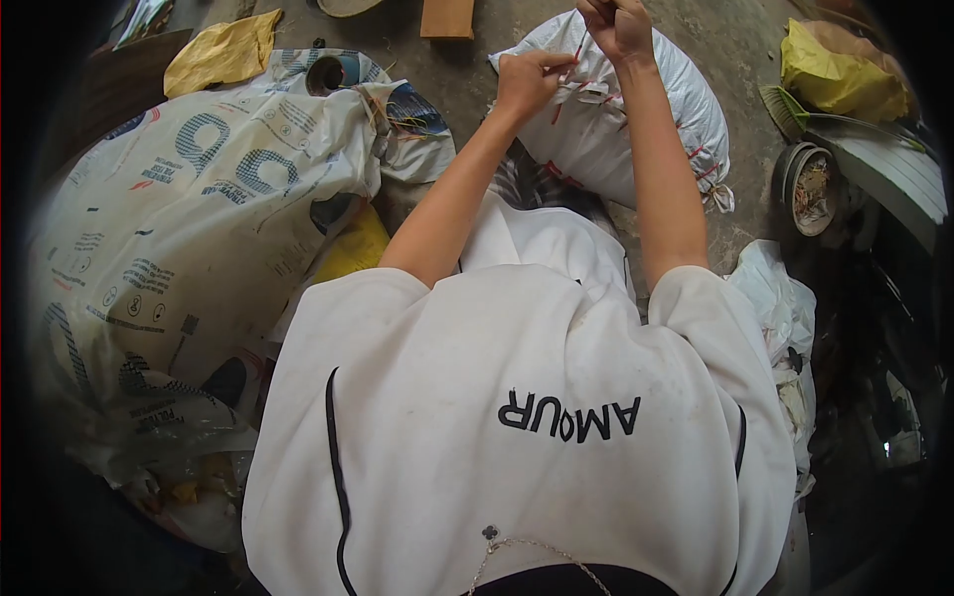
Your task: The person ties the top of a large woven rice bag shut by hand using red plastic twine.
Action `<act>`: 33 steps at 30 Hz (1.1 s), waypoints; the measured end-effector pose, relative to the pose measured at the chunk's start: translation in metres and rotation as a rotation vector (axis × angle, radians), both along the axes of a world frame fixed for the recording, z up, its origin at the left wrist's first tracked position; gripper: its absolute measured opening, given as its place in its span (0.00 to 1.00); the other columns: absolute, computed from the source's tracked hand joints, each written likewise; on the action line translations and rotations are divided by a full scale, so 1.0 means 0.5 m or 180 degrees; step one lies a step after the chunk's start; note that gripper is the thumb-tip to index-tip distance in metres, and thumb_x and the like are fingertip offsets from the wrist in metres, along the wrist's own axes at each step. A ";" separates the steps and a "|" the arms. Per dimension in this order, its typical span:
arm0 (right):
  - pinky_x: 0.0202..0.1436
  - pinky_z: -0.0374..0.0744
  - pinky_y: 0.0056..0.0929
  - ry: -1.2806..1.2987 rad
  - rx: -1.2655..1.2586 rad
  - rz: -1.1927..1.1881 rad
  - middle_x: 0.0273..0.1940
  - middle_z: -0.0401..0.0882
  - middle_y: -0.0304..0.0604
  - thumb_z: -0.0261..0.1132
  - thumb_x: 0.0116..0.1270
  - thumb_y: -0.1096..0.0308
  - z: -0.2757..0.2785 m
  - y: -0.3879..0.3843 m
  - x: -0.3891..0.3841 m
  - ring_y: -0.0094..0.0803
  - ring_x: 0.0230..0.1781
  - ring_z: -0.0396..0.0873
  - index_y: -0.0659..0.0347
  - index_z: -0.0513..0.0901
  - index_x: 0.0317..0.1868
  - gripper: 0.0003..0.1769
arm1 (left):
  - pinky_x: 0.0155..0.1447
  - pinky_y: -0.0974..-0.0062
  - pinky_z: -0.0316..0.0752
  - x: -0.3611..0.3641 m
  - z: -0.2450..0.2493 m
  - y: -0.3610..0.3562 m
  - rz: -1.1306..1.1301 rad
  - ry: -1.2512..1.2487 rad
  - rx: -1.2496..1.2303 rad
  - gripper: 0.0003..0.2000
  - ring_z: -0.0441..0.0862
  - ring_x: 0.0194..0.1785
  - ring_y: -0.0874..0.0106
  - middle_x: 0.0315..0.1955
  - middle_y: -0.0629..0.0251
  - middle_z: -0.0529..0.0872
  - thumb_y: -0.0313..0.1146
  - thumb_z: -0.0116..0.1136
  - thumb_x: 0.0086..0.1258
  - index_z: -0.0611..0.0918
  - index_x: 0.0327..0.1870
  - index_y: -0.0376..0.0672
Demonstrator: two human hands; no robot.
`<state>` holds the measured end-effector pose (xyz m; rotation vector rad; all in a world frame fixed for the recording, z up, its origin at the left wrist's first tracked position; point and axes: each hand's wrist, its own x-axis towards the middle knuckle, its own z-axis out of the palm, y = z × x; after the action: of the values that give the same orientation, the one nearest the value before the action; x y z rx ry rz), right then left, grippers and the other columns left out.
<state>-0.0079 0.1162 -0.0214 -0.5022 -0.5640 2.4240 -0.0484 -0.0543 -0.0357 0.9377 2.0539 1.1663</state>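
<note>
A stuffed white woven sack (636, 119) lies on the concrete floor in front of me, stitched shut along its edge with red string (574, 52). My right hand (616, 25) is raised above the sack, fingers pinched on the red string and pulling it taut. My left hand (532, 79) is lower and to the left, fingers closed on the same string close to the sack's seam. My white shirt fills the lower part of the view.
A large printed white sack (189, 219) bulges at my left, with a yellow bag (224, 55) behind it. At the right are another yellow bag (835, 70), a round bowl of scraps (810, 189) and crumpled white plastic (780, 308).
</note>
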 end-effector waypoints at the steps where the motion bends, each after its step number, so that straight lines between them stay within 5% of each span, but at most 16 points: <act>1: 0.21 0.59 0.20 -0.0015 0.0007 -0.0015 0.20 0.62 0.32 0.53 0.73 0.61 0.002 0.005 0.004 0.20 0.17 0.57 0.55 0.75 0.33 0.11 | 0.41 0.78 0.75 -0.005 0.002 0.002 -0.0006 0.0174 0.0205 0.09 0.84 0.35 0.75 0.26 0.64 0.87 0.36 0.67 0.57 0.88 0.39 0.48; 4: 0.24 0.66 0.20 -0.0009 0.0074 -0.0084 0.22 0.69 0.33 0.55 0.72 0.62 0.006 0.009 0.015 0.21 0.19 0.63 0.55 0.77 0.34 0.10 | 0.36 0.83 0.75 -0.012 -0.003 0.006 -0.0021 0.0380 0.0686 0.09 0.82 0.29 0.79 0.26 0.63 0.87 0.33 0.67 0.58 0.87 0.39 0.45; 6: 0.30 0.73 0.21 -0.0431 -0.0043 -0.0199 0.26 0.76 0.36 0.57 0.71 0.62 0.003 0.008 0.021 0.23 0.23 0.71 0.55 0.79 0.37 0.09 | 0.36 0.83 0.74 -0.019 -0.007 0.005 0.0031 -0.0403 -0.0087 0.09 0.81 0.28 0.81 0.28 0.65 0.87 0.33 0.67 0.59 0.87 0.39 0.44; 8: 0.35 0.76 0.23 -0.0452 0.0192 -0.0155 0.30 0.80 0.38 0.57 0.71 0.62 -0.005 0.003 0.037 0.25 0.28 0.77 0.58 0.80 0.41 0.09 | 0.37 0.82 0.73 -0.027 -0.011 -0.001 -0.0074 -0.0304 -0.0237 0.08 0.80 0.29 0.83 0.28 0.65 0.87 0.33 0.65 0.60 0.87 0.38 0.43; 11: 0.55 0.74 0.24 -0.1088 0.1334 0.0894 0.44 0.83 0.43 0.58 0.71 0.64 -0.009 -0.005 0.075 0.27 0.48 0.79 0.66 0.80 0.50 0.16 | 0.36 0.80 0.73 -0.033 -0.011 -0.002 -0.0240 -0.0240 -0.0228 0.07 0.81 0.30 0.80 0.28 0.64 0.87 0.31 0.62 0.63 0.85 0.38 0.40; 13: 0.56 0.74 0.23 -0.1333 0.1703 0.1209 0.45 0.83 0.42 0.58 0.71 0.62 -0.008 -0.019 0.096 0.25 0.48 0.79 0.65 0.81 0.50 0.16 | 0.38 0.73 0.74 -0.033 0.002 -0.002 -0.0348 0.0230 -0.0241 0.06 0.84 0.33 0.69 0.32 0.59 0.86 0.33 0.58 0.65 0.82 0.37 0.41; 17: 0.55 0.73 0.22 -0.1445 0.1988 0.1554 0.44 0.83 0.40 0.57 0.71 0.59 -0.032 -0.035 0.112 0.23 0.46 0.79 0.65 0.82 0.47 0.17 | 0.41 0.71 0.75 -0.035 0.028 0.009 -0.0464 0.0563 -0.0065 0.06 0.84 0.35 0.67 0.33 0.58 0.86 0.32 0.53 0.67 0.79 0.37 0.39; 19: 0.53 0.73 0.22 -0.1512 0.2036 0.1602 0.40 0.84 0.39 0.56 0.72 0.59 -0.042 -0.039 0.108 0.23 0.44 0.79 0.64 0.83 0.44 0.17 | 0.41 0.76 0.74 -0.040 0.025 0.018 0.0099 -0.0271 0.0331 0.07 0.81 0.35 0.76 0.32 0.64 0.85 0.31 0.52 0.70 0.77 0.38 0.36; 26: 0.52 0.74 0.22 -0.1482 0.1736 0.1652 0.39 0.84 0.40 0.57 0.71 0.56 -0.020 -0.047 0.112 0.23 0.42 0.79 0.63 0.83 0.42 0.18 | 0.41 0.78 0.74 -0.092 0.020 0.024 -0.0401 -0.1583 0.0440 0.09 0.78 0.34 0.77 0.33 0.67 0.82 0.34 0.50 0.73 0.77 0.36 0.38; 29: 0.52 0.73 0.22 -0.1158 0.1543 0.1888 0.39 0.83 0.39 0.56 0.72 0.56 -0.012 -0.060 0.106 0.22 0.41 0.78 0.62 0.83 0.42 0.18 | 0.38 0.78 0.72 -0.090 0.075 0.039 -0.0349 -0.1499 0.0049 0.10 0.77 0.31 0.78 0.28 0.66 0.82 0.36 0.53 0.71 0.79 0.36 0.37; 31: 0.50 0.73 0.22 -0.1144 0.1273 0.1723 0.37 0.82 0.37 0.54 0.73 0.58 -0.013 -0.075 0.104 0.23 0.39 0.78 0.65 0.83 0.42 0.18 | 0.36 0.79 0.71 -0.100 0.101 0.046 -0.0817 0.0553 -0.0142 0.11 0.78 0.30 0.78 0.25 0.64 0.83 0.37 0.56 0.69 0.82 0.36 0.38; 33: 0.50 0.72 0.20 -0.1240 0.1579 0.1947 0.38 0.81 0.36 0.54 0.73 0.58 -0.008 -0.071 0.110 0.22 0.40 0.76 0.65 0.82 0.44 0.18 | 0.35 0.79 0.71 -0.117 0.137 0.054 -0.0908 0.0925 -0.0298 0.11 0.79 0.29 0.78 0.24 0.62 0.83 0.38 0.57 0.68 0.83 0.37 0.39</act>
<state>0.0472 0.0809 -0.0256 -0.6543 -1.6382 2.5898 -0.1068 -0.0274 0.0330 1.3666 2.0854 0.8151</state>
